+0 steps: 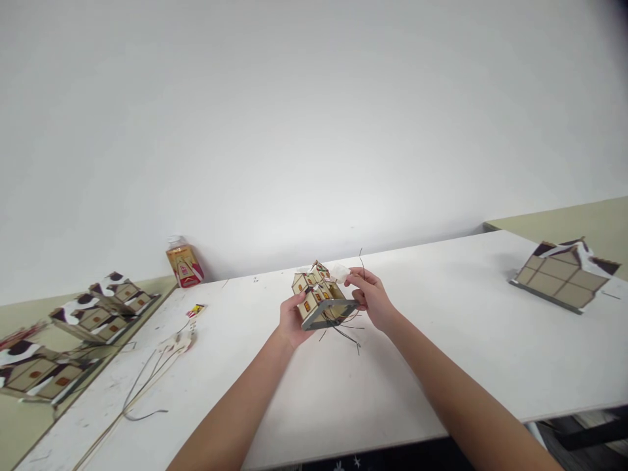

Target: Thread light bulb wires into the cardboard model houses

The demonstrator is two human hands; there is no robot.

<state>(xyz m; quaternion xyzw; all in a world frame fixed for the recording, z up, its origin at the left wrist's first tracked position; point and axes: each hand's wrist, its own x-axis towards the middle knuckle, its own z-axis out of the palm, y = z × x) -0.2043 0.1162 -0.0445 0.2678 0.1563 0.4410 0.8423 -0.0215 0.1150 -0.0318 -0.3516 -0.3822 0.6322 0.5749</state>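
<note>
Near the middle of the head view, a small model house (314, 294) is held tilted above the white table. It has beige walls, orange windows and a grey frame base (333, 309), which is hollow underneath. Dark thin wires (347, 336) hang out of the base. My left hand (292, 319) is closed around the house's left side. At the right side, my right hand (370, 294) has its thumb and forefinger pinched on a small white, soft-looking piece (339, 273). Its lower fingers are by the base's right edge. A thin wire (362, 261) sticks up beside this hand.
A finished-looking model house (564, 275) stands at the right of the white table (441, 366). More snowy-roofed houses (105, 307) stand at the left. A labelled bottle (184, 263) is against the wall. Wires and thin sticks (147, 386) lie left, near a small colourful packet (195, 310).
</note>
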